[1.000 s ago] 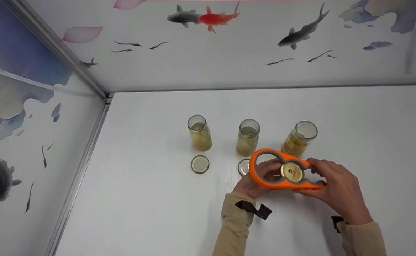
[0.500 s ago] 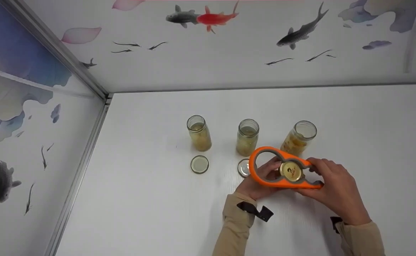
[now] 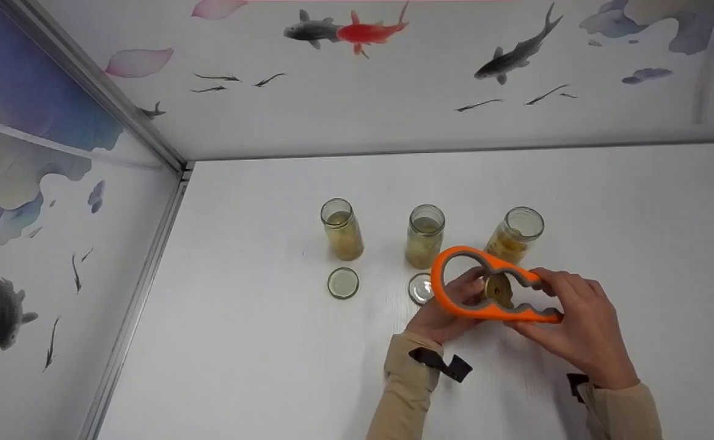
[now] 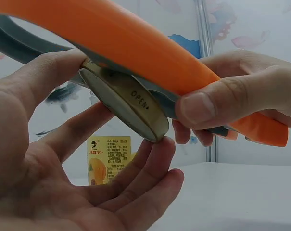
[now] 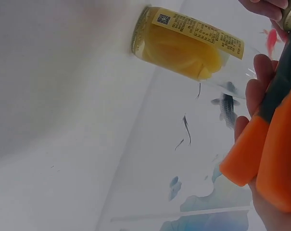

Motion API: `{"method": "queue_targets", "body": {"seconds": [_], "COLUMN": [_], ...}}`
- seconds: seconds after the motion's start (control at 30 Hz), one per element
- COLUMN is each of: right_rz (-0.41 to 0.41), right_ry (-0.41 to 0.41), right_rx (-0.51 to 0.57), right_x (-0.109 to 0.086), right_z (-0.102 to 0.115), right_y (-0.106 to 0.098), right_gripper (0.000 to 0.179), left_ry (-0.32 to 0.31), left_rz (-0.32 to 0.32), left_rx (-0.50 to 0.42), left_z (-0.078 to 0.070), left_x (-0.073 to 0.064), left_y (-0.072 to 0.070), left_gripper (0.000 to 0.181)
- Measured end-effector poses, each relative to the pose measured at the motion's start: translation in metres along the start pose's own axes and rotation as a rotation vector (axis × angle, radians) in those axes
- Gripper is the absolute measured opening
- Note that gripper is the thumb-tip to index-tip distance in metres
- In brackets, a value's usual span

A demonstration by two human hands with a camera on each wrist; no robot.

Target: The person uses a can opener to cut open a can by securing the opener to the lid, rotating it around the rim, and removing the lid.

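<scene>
My right hand (image 3: 586, 327) grips the handle end of an orange jar opener (image 3: 503, 312) with a grey inner lining. The opener is spread apart above the table. My left hand (image 3: 436, 318) pinches a gold jar lid (image 3: 498, 289) by its rim, just beneath the opener's arms. In the left wrist view the lid (image 4: 123, 101) is tilted, and "OPEN" shows on its side. Thumb and fingertips touch its edge there, while the other fingers spread out below. An uncapped jar of yellow fruit (image 3: 508, 245) stands behind the opener, its lower part hidden; its label (image 5: 203, 31) shows in the right wrist view.
Two more uncapped glass jars stand in a row to the left, a middle jar (image 3: 424, 241) and a left jar (image 3: 344, 237). One loose lid (image 3: 343, 283) lies before the left jar. Another lid (image 3: 420, 288) is beside my left hand. Painted walls border the white table (image 3: 240, 342).
The gold lid has tipped out of the opener's grip and its printed top has turned from view. The opener's arms have spread a little and shifted slightly. The jars stay put.
</scene>
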State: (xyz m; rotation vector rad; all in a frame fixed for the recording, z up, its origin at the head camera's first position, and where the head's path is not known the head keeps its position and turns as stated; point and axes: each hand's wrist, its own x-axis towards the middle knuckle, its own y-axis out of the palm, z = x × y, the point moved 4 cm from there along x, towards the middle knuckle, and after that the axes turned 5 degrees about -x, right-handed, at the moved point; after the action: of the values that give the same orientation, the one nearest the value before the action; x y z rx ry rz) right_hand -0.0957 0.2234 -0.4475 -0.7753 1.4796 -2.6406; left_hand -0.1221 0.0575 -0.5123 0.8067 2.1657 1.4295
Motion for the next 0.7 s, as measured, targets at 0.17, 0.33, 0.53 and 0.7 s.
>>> {"method": "queue_targets", "body": {"seconds": [0.17,0.33,0.53,0.7], "right_rz": [-0.023,-0.053,-0.082,-0.101], "right_ry": [0.05,0.074,0.111,0.118], "right_rx": [0.009,0.002,-0.027,-0.05], "right_x": [-0.004,-0.01,-0.015,-0.015], "right_z": [-0.004,-0.007,-0.013,-0.017], "right_y": [-0.005,-0.012,-0.02,-0.028], "right_gripper": [0.075,0.077,0.078,0.079], "left_ry": [0.043,0.084,0.086,0.117], "left_rz": [-0.049,-0.097,-0.219,-0.283], "left_rx": [0.051,0.19,0.343,0.577], "left_z": [-0.004,-0.005,-0.007,-0.009], "left_x": [-0.001,-0.001,0.001,0.004], "left_y": [-0.005,-0.008,-0.006,0.001], "left_gripper": [0.049,0.034,0.034,0.034]}}
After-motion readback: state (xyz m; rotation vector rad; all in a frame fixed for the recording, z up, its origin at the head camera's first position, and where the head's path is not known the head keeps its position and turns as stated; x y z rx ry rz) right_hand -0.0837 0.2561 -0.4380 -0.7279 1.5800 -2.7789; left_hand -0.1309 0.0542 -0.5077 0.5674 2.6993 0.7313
